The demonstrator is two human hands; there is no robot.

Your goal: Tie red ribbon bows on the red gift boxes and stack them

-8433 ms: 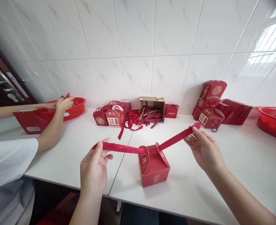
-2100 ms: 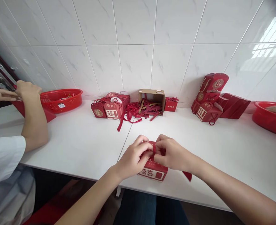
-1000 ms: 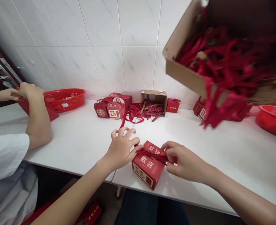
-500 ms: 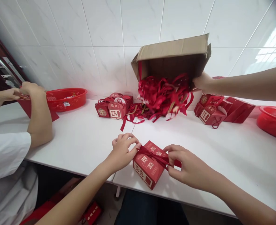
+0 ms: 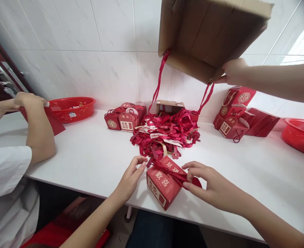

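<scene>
A red gift box [image 5: 164, 186] with pale lettering stands near the table's front edge. Across its top lies a dark red ribbon [image 5: 167, 168], knotted in the middle. My left hand [image 5: 131, 175] is just left of the box with fingers apart and nothing in them. On the other side, my right hand [image 5: 206, 182] pinches the ribbon's right end between thumb and fingers. Behind the box spreads a heap of red ribbons [image 5: 172, 127] with pale tags among them. Another person's hand [image 5: 234, 70] holds a tipped cardboard box [image 5: 206, 34] above the heap, a few ribbons hanging from it.
Finished-looking red boxes [image 5: 126, 117] stand against the wall at left, and more red boxes [image 5: 234, 120] at right. Red plastic baskets [image 5: 74, 115] [image 5: 299, 137] sit at both sides. A person's arm [image 5: 42, 134] at the left holds a flat red piece [image 5: 52, 120].
The cardboard box has risen and tipped further, and its ribbons have fallen onto the table in a heap. My left hand has let go of the ribbon and moved slightly left.
</scene>
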